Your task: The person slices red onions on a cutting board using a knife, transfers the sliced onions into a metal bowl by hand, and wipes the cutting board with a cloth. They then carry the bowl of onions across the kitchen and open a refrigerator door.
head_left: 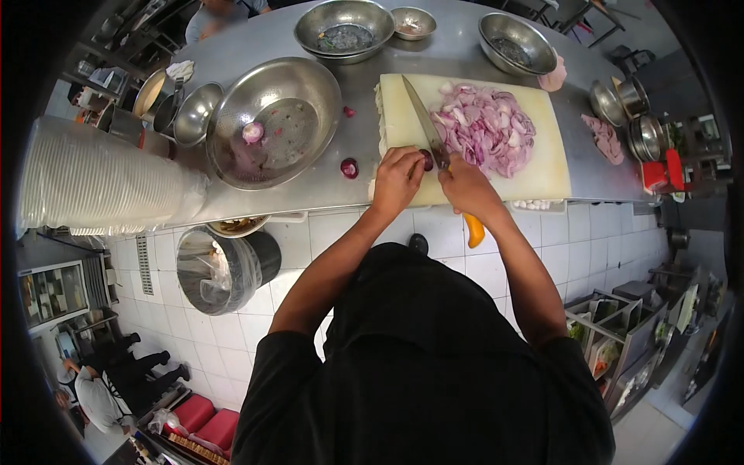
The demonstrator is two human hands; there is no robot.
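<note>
The red onion (426, 160) is being held at the near part of the board (549, 167), just left of the knife (423, 115). It is being pinched by the left hand (400, 180), whose fingers are being kept bent and close together, with the grip being pressed on the onion near the blade. The left forearm (333, 254) is being angled forward and inward from the bent elbow. By the right hand (468, 186), the orange handle (474, 231) is being clasped, its grip being closed around it; the handle's end is being left exposed below the palm, past the near edge of the surface (360, 133). The right forearm (528, 267) is also being slanted inward, so that both hands are being held near each other. The blade is being pointed away from the body and slightly left, over the board. To its right, a heap of slices (490, 130) is being carried by the board. A pale onion (253, 133) is being held in the large bowl (267, 87), while a dark red piece (349, 168) is being supported by the surface between bowl and board.
</note>
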